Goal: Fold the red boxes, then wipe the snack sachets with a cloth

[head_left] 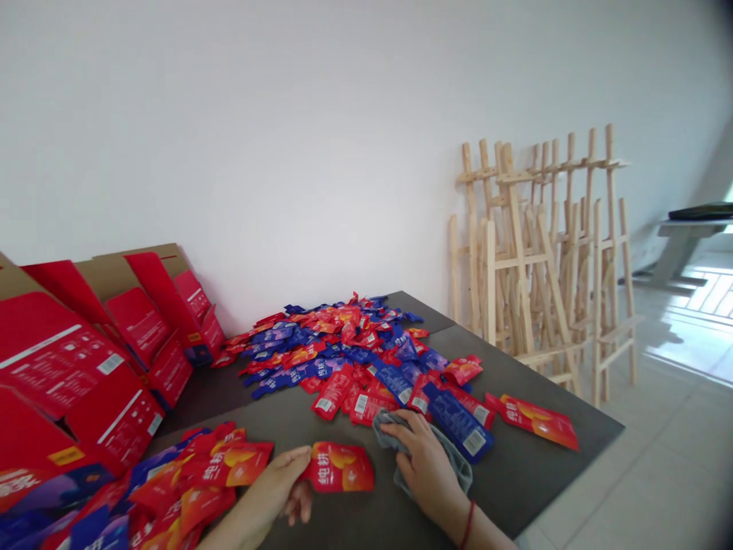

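My left hand [289, 481] pinches the left end of a red pouch [345, 467] with orange fruit on it, held low over the dark table [366, 523]. Just right of that pouch, my right hand [422, 458] has its fingers wrapped over a grey-blue cloth [455, 458] on the tabletop. A blue pouch [458, 420] lies beside the cloth, and a single red pouch [538, 420] is farther right. Behind both hands spreads a heap of red and blue pouches [337, 336]. Another pile [188, 481] lies left of my left hand.
Open red cardboard boxes [62, 359] stand along the left side. A white wall rises behind the table. Wooden easels [527, 260] lean together past the table's right edge. Another table [692, 228] stands at the far right on the tiled floor.
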The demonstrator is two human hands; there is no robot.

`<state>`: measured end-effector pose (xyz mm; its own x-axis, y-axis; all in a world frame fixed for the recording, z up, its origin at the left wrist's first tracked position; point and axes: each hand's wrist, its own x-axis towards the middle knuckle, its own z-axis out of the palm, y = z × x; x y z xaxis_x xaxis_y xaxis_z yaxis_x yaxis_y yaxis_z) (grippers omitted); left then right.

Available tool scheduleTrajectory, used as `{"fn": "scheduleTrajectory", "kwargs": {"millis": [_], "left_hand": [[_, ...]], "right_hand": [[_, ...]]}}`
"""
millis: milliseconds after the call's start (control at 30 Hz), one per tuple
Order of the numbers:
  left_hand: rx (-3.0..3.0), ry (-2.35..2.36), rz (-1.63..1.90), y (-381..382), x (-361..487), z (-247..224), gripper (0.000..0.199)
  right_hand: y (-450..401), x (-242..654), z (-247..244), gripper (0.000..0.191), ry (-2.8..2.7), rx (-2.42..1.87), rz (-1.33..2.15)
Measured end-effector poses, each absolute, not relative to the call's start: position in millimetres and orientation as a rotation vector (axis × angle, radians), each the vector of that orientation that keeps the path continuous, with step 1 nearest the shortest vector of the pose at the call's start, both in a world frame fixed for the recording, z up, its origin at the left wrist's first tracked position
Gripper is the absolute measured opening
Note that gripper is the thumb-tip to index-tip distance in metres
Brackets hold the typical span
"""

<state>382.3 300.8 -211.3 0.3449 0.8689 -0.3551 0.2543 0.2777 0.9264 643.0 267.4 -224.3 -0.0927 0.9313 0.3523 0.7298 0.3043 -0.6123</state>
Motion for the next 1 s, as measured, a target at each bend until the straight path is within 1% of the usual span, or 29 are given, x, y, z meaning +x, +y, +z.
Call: {"fn": "scheduleTrajectory", "kwargs": {"millis": [67, 167, 300, 400, 500, 700, 767, 833, 933, 1000], "left_hand": [[1.224, 1.168, 0.547, 292.6, 392.7, -224.4, 0.056], [1.249, 1.143, 0.444, 287.7, 409.7, -235.5, 0.062], [1.318, 1.135, 0.368, 288.2, 419.1, -236.9, 0.056], [1.315, 1.152, 0.374, 288.0, 416.4, -237.4, 0.052], [1.288, 1.162, 0.374, 287.7, 411.8, -241.1, 0.051], [1.225, 1.143, 0.425, 289.2, 408.3, -246.3, 0.049], [1.223, 1.124, 0.443, 289.3, 408.7, -245.6, 0.048], [1.228, 1.108, 0.446, 289.1, 409.3, -244.3, 0.048], [1.232, 1.087, 0.426, 288.4, 409.6, -242.7, 0.048], [1.235, 1.089, 0.425, 287.9, 409.5, -242.2, 0.046]], "right_hand": [[262.0, 641.4, -219.0, 0.057, -1.901, -1.42, 0.38], [250.6, 631.8, -212.4, 0.057, -2.104, -1.313, 0.375], [245.1, 618.5, -213.9, 0.052, -2.344, -1.314, 0.304], [251.7, 622.4, -220.6, 0.047, -2.293, -1.473, 0.23], [259.7, 637.5, -224.9, 0.049, -2.181, -1.627, 0.181], [257.9, 653.7, -216.7, 0.053, -2.084, -1.709, 0.176], [251.9, 647.2, -213.7, 0.056, -2.116, -1.634, 0.197], [245.6, 637.8, -213.2, 0.058, -2.256, -1.469, 0.22], [240.5, 627.5, -216.6, 0.053, -2.499, -1.224, 0.238], [241.1, 626.5, -220.5, 0.049, -2.523, -1.21, 0.236]]}}
